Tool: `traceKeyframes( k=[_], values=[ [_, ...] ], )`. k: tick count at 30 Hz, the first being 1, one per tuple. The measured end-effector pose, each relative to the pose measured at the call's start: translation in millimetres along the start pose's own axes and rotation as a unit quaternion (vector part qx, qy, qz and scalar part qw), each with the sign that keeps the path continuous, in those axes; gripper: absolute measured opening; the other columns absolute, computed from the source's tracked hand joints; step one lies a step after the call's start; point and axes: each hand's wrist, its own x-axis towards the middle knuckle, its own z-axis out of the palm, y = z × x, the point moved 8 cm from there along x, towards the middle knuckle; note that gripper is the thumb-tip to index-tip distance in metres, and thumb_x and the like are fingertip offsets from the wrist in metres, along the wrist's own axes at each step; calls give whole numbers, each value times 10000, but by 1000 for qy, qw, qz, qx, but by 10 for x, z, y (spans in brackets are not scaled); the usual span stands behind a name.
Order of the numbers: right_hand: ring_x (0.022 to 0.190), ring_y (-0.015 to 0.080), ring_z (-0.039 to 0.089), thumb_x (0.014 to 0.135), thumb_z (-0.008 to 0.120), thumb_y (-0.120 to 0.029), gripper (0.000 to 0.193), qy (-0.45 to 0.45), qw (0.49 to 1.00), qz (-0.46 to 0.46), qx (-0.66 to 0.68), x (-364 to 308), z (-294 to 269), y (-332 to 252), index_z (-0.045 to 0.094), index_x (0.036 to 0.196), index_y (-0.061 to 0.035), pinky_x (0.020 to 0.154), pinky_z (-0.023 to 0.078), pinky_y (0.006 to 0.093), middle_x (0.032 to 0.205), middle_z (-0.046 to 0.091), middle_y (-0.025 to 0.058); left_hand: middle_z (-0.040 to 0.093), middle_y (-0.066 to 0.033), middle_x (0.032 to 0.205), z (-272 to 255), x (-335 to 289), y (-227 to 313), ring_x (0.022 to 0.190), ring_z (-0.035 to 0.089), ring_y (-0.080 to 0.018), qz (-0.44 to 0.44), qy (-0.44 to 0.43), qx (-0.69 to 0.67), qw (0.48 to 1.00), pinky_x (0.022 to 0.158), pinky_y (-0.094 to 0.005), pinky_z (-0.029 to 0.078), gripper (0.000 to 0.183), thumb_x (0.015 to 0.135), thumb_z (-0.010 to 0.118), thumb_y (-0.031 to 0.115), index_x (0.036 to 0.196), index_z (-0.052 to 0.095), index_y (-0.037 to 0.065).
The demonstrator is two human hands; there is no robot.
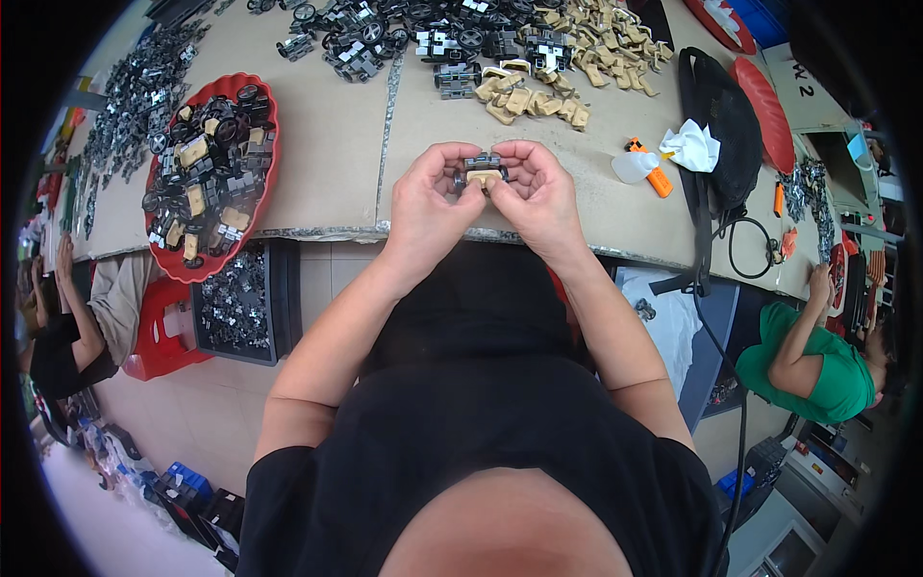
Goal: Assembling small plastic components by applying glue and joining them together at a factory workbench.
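Both of my hands hold one small toy car chassis (480, 163) just above the near edge of the table. It is dark grey and black with wheels at its sides, and a tan plastic seat piece (484, 177) lies on it under my thumbs. My left hand (431, 197) closes round the left end; my right hand (535, 197) closes round the right end. Both thumbs press on the near side, and my fingers hide part of the wheels. Beyond them lie a pile of loose tan seat pieces (524, 99) and a heap of black and grey wheeled chassis (457, 43).
A red scalloped tray (272, 183) of chassis with tan pieces stands at left. To the right are a small white bottle (632, 168), an orange tool (660, 183), a crumpled tissue (690, 146) and a black bag (728, 125). Co-workers sit at both sides; one wears green (803, 370).
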Motion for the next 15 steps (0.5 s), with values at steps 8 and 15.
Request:
traceKeyframes(
  k=[8, 15],
  values=[
    [782, 81, 568, 749, 593, 33, 320, 8, 1000, -2, -14, 9, 3, -22, 474, 1046, 41, 652, 469, 195, 930, 566, 90, 530, -54, 962, -10, 3, -10, 874, 529, -77, -4, 6, 20, 1000, 777, -198, 435, 308, 771, 542, -84, 1071, 495, -35],
    [782, 82, 569, 750, 590, 33, 316, 12, 1000, -4, -4, 6, 1, -6, 472, 1043, 41, 658, 475, 197, 930, 568, 91, 537, -57, 962, -11, 5, -14, 875, 535, -79, 0, 4, 16, 1000, 777, -200, 438, 305, 773, 542, -83, 1070, 501, -29]
  ],
)
